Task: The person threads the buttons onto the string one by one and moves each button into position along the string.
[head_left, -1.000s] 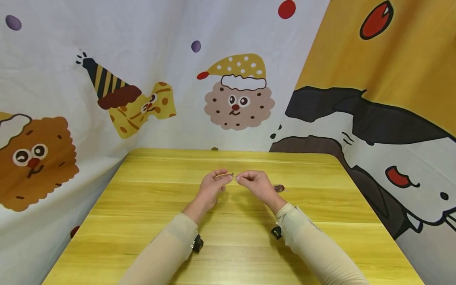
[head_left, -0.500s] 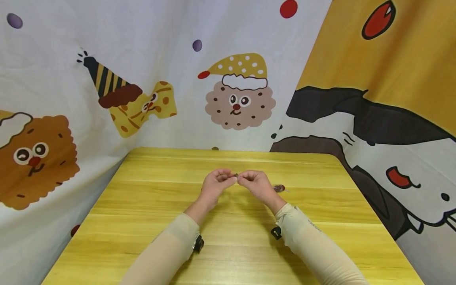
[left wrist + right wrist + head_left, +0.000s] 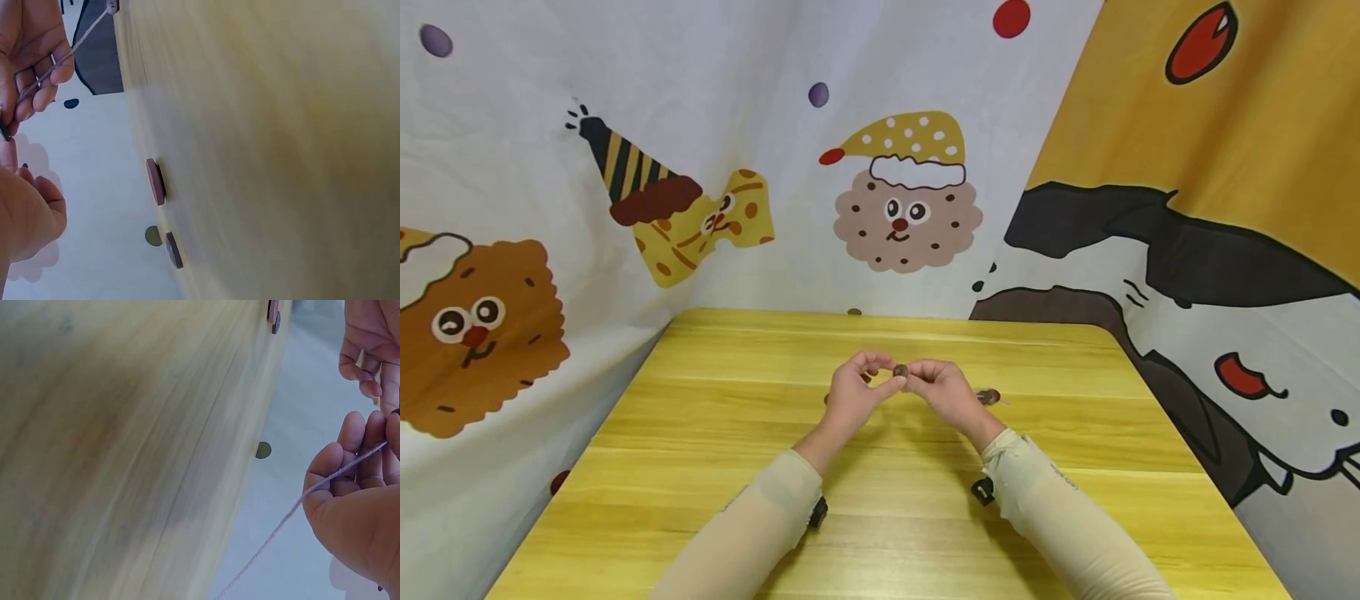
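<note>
Over the middle of the table both hands meet at the fingertips. My left hand point(image 3: 853, 393) pinches a small flat, round brown bead point(image 3: 900, 371), turned with its face toward the head camera. At the bead's right edge my right hand point(image 3: 946, 392) pinches a thin pale purple string point(image 3: 275, 534). The string runs across the right palm and away toward a few strung pieces point(image 3: 988, 397) lying on the table beside the right wrist. Whether the string's tip passes through the bead is hidden by the fingers.
Two more flat brown pieces lie on the wooden table point(image 3: 880, 517): a reddish one point(image 3: 156, 181) and a darker one point(image 3: 174, 250), partly behind the left hand in the head view. A printed curtain point(image 3: 737, 283) hangs close behind the table's far edge.
My left hand has moved right until its fingertips met the right hand's, and the bead now shows its round face. The pieces behind the left hand have come into sight. My right hand stays nearly still.
</note>
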{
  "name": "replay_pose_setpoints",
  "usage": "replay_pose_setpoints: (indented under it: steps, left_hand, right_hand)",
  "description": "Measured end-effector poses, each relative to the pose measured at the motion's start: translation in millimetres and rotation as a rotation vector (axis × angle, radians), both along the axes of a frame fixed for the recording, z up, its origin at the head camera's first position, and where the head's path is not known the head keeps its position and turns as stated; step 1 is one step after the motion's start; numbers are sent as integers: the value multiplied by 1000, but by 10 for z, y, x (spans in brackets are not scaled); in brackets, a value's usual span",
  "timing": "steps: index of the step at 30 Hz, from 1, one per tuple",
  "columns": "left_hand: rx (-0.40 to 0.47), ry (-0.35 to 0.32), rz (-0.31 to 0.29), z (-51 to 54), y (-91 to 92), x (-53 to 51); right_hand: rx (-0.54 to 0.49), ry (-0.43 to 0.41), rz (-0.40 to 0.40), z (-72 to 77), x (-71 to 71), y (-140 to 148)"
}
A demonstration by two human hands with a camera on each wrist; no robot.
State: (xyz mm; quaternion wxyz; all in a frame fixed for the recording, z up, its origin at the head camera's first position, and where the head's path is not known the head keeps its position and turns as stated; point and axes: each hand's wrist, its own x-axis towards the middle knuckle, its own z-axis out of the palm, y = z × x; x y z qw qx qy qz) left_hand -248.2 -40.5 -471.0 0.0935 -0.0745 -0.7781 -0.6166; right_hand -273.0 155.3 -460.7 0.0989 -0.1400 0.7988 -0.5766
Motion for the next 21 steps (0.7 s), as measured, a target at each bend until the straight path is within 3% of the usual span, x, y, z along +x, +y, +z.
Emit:
replay_pose_setpoints:
  steps: [6,10,15,21]
  left_hand:
    - [-92,-24,33,42,6,33]
    - [-105,-32,16,51,2,41]
    - [-111,-8,18,40,1,41]
    - [-163,37,61,22,-6,22]
  right_hand:
    - [24,13,-8,5,4,-2]
    - [33,16,-4,15,12,0]
    - [14,-11,37,10,9,16]
    - [-41,-55,53,-1,3,31]
